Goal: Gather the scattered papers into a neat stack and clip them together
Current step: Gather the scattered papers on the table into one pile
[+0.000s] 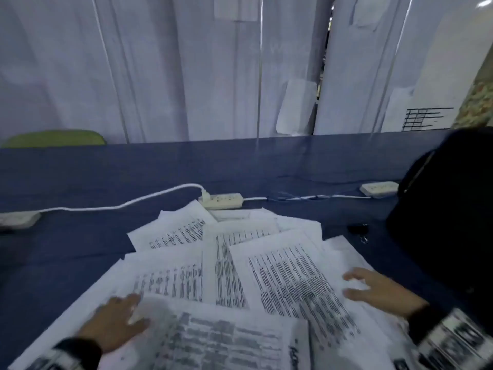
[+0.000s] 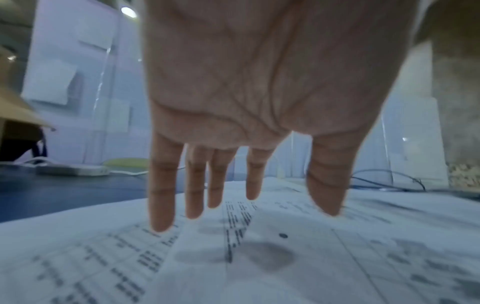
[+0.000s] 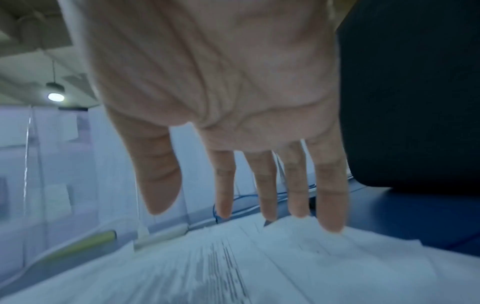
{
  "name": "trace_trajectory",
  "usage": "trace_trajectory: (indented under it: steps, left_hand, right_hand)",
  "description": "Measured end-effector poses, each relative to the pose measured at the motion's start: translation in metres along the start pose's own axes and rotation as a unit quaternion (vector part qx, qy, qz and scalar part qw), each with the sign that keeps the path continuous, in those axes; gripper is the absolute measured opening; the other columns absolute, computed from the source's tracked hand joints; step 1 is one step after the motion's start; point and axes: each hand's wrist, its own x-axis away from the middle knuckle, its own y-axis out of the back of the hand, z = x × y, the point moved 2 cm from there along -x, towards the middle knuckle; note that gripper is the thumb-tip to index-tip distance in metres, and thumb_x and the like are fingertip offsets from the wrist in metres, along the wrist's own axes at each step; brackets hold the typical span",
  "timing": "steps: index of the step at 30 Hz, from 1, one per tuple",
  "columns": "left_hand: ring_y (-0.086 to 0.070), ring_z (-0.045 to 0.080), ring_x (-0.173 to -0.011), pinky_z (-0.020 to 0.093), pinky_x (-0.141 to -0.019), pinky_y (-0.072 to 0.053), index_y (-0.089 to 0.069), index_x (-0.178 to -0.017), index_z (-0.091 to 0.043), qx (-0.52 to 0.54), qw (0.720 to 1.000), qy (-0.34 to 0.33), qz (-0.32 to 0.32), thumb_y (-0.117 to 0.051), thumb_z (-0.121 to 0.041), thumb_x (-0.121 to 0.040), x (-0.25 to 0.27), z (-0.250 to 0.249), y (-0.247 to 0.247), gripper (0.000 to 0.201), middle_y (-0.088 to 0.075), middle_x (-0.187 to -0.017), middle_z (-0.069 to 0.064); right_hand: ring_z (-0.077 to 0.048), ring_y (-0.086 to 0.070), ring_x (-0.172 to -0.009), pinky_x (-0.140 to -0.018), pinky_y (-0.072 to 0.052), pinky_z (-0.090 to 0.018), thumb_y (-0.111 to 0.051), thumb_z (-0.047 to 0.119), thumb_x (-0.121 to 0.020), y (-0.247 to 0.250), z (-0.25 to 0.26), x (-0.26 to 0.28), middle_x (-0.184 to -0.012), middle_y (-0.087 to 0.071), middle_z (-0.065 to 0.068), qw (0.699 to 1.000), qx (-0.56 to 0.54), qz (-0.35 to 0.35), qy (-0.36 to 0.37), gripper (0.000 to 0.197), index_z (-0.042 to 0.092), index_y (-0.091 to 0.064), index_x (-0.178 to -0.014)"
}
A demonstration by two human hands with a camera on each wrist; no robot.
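Several printed white papers lie fanned out and overlapping on the blue tablecloth. My left hand lies over the papers' left side with straight, spread fingers just above the sheets. At the right edge of the papers my right hand is spread flat, its fingertips touching the top sheet. Neither hand holds anything. A small dark binder clip lies on the cloth, right of the papers.
A white power strip with its cord lies just beyond the papers; two more strips sit at the left edge and at the far right. A black bag stands at the right. White curtains hang behind the table.
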Motion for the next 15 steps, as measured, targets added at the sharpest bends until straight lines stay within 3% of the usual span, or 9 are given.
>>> trace_trajectory:
  steps: [2,4,5,7,8,11,13,15]
  left_hand:
    - [-0.034,0.028,-0.137,0.03,-0.11,-0.031,-0.005,-0.149,-0.019,-0.013,0.999,0.038,0.023,-0.051,-0.066,-0.079,-0.013,-0.008,0.0,0.096,-0.026,-0.149,0.012]
    - [-0.034,0.031,-0.137,0.033,-0.11,-0.032,0.0,-0.149,-0.018,-0.049,0.996,0.072,0.021,-0.059,-0.073,-0.067,-0.012,-0.013,-0.002,0.115,-0.026,-0.149,0.015]
    - [-0.035,0.031,-0.137,0.034,-0.109,-0.034,0.001,-0.149,-0.017,-0.064,0.994,0.089,0.017,-0.063,-0.072,-0.064,-0.012,-0.016,-0.007,0.12,-0.028,-0.149,0.017]
    - [-0.037,0.03,-0.136,0.034,-0.107,-0.036,0.003,-0.149,-0.012,-0.032,0.993,0.11,0.007,-0.071,-0.063,-0.063,-0.004,-0.021,-0.009,0.124,-0.031,-0.149,0.019]
    - [-0.038,0.03,-0.136,0.034,-0.106,-0.037,0.004,-0.149,-0.008,0.006,0.994,0.111,0.007,-0.076,-0.054,-0.064,-0.003,-0.024,-0.009,0.125,-0.032,-0.149,0.019]
    - [-0.043,0.032,-0.132,0.037,-0.108,-0.037,-0.005,-0.147,-0.002,0.099,0.99,0.098,-0.004,-0.081,-0.026,-0.068,-0.001,-0.035,-0.006,0.112,-0.038,-0.146,0.02]
    - [-0.046,0.033,-0.128,0.037,-0.105,-0.038,-0.018,-0.145,-0.004,0.142,0.987,0.066,-0.043,-0.077,-0.01,-0.072,-0.003,-0.046,-0.002,0.094,-0.04,-0.144,0.021]
    - [-0.047,0.032,-0.127,0.035,-0.102,-0.038,-0.035,-0.138,-0.005,0.185,0.979,0.028,-0.078,-0.073,-0.005,-0.075,-0.008,-0.059,0.004,0.074,-0.044,-0.14,0.021]
  right_hand:
    - [-0.018,-0.044,-0.126,-0.089,-0.033,-0.022,-0.068,0.045,-0.076,-0.008,0.0,-0.016,-0.138,-0.047,-0.005,0.999,0.05,0.0,-0.011,0.045,0.024,-0.05,-0.113]
    - [-0.021,-0.044,-0.127,-0.087,-0.033,-0.022,-0.066,0.044,-0.079,-0.016,-0.001,-0.029,-0.142,-0.043,-0.01,0.996,0.081,0.01,-0.034,0.063,0.015,-0.041,-0.13]
    - [-0.023,-0.044,-0.128,-0.09,-0.036,-0.024,-0.069,0.051,-0.073,-0.021,0.0,-0.033,-0.144,-0.04,-0.011,0.994,0.096,0.019,-0.04,0.08,0.013,-0.036,-0.135]
    - [-0.028,-0.041,-0.13,-0.102,-0.038,-0.031,-0.073,0.07,-0.041,-0.031,-0.002,-0.036,-0.146,-0.036,-0.013,0.99,0.13,0.021,-0.043,0.124,0.011,-0.027,-0.141]
    - [-0.03,-0.039,-0.132,-0.106,-0.037,-0.035,-0.074,0.072,-0.034,-0.033,-0.002,-0.038,-0.147,-0.035,-0.014,0.988,0.149,0.005,-0.045,0.134,0.012,-0.024,-0.142]
    - [-0.034,-0.036,-0.133,-0.109,-0.035,-0.043,-0.081,0.049,-0.059,-0.037,-0.001,-0.041,-0.146,-0.033,-0.017,0.986,0.153,-0.045,-0.052,0.111,0.01,-0.02,-0.143]
    - [-0.034,-0.036,-0.133,-0.109,-0.036,-0.042,-0.082,0.037,-0.063,-0.04,0.001,-0.04,-0.146,-0.034,-0.018,0.99,0.125,-0.041,-0.052,0.106,0.006,-0.02,-0.144]
    - [-0.032,-0.036,-0.135,-0.109,-0.035,-0.039,-0.083,0.029,-0.065,-0.042,0.001,-0.039,-0.148,-0.035,-0.016,0.994,0.095,-0.023,-0.043,0.102,0.004,-0.022,-0.143]
